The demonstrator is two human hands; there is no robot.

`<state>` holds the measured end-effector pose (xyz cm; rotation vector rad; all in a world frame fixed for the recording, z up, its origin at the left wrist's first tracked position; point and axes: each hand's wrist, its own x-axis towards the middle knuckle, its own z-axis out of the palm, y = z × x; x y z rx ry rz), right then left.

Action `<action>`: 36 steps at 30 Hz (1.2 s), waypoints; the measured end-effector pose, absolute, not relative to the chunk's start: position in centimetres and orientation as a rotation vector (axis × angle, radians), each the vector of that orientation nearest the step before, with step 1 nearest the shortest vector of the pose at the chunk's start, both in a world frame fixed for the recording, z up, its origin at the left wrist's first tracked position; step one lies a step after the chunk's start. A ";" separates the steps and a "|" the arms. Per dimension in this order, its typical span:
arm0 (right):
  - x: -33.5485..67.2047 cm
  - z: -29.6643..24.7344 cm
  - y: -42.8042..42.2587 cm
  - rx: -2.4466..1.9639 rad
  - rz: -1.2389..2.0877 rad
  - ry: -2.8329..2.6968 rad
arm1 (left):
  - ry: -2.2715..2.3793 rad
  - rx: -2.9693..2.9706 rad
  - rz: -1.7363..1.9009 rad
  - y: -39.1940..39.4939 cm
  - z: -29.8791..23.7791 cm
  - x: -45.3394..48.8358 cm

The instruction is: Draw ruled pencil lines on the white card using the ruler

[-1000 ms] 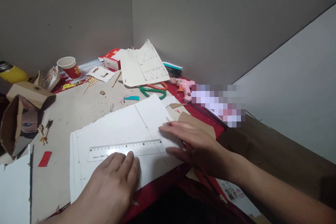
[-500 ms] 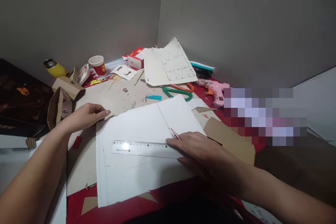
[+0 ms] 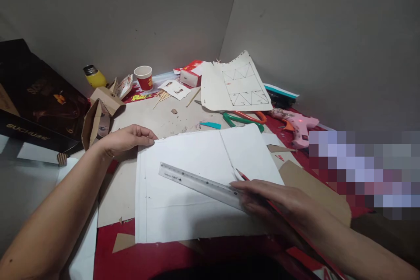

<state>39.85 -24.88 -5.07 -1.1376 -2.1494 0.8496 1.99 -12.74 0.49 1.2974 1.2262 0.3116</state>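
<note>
A white sheet [image 3: 190,153] with pencil lines lies in front of me, its near edge over the red cloth. My left hand [image 3: 133,138] pinches the sheet's far left corner between thumb and bent fingers. In my right hand [image 3: 278,199] are a clear plastic ruler [image 3: 200,186] and a dark red pencil [image 3: 243,176]. The ruler slants across the sheet, its left end farther from me, and my fingers cover its right end. The pencil's tip points away from me, close to the end of a drawn line. Whether the tip touches the sheet I cannot tell.
Beyond the sheet lie green-and-orange-handled scissors [image 3: 243,120], a blue strip [image 3: 210,125] and a paper with truss drawings [image 3: 234,85]. A pink glue gun [image 3: 298,127] is at the right. A paper cup [image 3: 144,79], yellow bottle [image 3: 95,77] and black box [image 3: 39,96] stand left.
The view has swung left, so things appear farther right. The ruler has gone from nearly level to a slant, held by my right hand. My left hand has closed on the sheet's corner.
</note>
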 end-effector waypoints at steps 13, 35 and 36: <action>35.2 -3.0 -24.6 -1.346 1.326 -1.704 | 1.166 1.097 0.576 -12.7 -0.6 2.3; 28.3 1.0 -6.8 -1.024 1.672 -1.331 | 1.214 1.010 0.683 -12.7 -2.8 3.4; 27.3 0.7 -6.4 -1.037 1.688 -1.331 | 1.213 0.992 0.685 -12.7 -2.7 3.5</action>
